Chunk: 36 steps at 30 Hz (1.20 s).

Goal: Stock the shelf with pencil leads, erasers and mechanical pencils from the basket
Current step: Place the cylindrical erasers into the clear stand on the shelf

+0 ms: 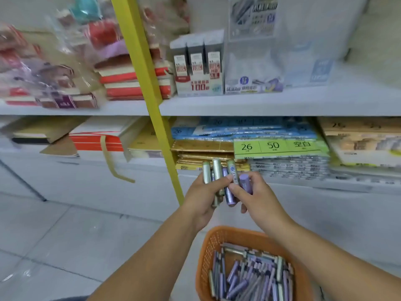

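Note:
My left hand (202,197) grips a bunch of green lead tubes (213,172) held upright in front of the lower shelf. My right hand (255,194) pinches purple lead tubes (245,184) right beside them, fingertips touching the left hand's bundle. Below, an orange basket (208,253) on the floor holds several purple and green tubes and flat lead cases. On the upper shelf (260,105) stands a white display box of lead cases (198,68) and next to it a clear box with purple packs (253,83).
A yellow upright post (149,94) divides the shelving just left of my hands. Red-and-white books and wrapped gift items fill the left bay. Stacked blue, gold and green paper packs (277,146) lie on the lower shelf behind my hands. Grey floor tiles lie at the left.

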### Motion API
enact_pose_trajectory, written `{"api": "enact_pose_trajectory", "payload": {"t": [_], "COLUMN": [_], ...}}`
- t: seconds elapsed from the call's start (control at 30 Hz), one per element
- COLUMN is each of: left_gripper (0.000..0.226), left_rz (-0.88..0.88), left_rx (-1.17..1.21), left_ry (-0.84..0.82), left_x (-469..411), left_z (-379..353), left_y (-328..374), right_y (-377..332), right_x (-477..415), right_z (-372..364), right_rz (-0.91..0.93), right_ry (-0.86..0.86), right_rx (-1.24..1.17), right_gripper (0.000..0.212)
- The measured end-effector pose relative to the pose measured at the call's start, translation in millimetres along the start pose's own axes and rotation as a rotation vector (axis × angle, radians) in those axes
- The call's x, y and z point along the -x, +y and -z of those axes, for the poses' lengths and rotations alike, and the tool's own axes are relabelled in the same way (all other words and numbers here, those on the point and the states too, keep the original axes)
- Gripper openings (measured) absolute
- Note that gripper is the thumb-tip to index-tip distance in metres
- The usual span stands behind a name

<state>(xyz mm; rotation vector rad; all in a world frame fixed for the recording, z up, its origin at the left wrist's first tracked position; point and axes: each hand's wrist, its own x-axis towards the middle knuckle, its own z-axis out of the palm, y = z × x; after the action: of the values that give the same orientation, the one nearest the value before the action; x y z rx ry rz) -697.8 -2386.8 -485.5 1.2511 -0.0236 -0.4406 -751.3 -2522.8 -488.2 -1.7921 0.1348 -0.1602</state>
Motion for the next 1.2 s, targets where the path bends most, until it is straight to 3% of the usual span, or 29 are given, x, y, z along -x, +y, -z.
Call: {"api": "enact_pose_trajectory", "payload": {"t": [0.1, 0.27, 0.73, 0.83, 0.97, 1.1, 1.2], "left_gripper": [0.040, 0.027, 0.023, 0.027, 0.030, 0.033, 0.033], "left_rz": [-0.120, -0.286, -0.345, -0.374, -0.417, -0.446, -0.455], "left_rx": [-0.049, -0.144, 0.020, 0.083, 0.095, 0.092, 0.099], "left_ry": [-0.033, -0.072, 0.065, 0.117, 0.135, 0.158, 0.156], "left_x": [19, 26, -20, -28, -37, -45, -52], "left_z": [-16, -31, -56, -51, -48, -47, -48], "left_y": [55, 111, 134, 137, 145, 149, 151], "right_y": [-59, -118, -143, -152, -177, -208, -215], "right_x": [3, -7, -64, -78, -96, -128, -152], "right_z": [14, 37, 61, 76, 101, 117, 116], "right_rz": [0.105, 0.212, 0.262, 0.213, 0.405, 0.491, 0.498], "right_ry": [-0.052, -0.082, -0.084, -0.101, 0.024, 0.189, 0.170], "right_rx": [0.008, 0.100, 0.315, 0.361, 0.393, 0.367, 0.505], "right_gripper": [0.017, 0.013, 0.010, 0.027, 0.036, 0.018, 0.019]}}
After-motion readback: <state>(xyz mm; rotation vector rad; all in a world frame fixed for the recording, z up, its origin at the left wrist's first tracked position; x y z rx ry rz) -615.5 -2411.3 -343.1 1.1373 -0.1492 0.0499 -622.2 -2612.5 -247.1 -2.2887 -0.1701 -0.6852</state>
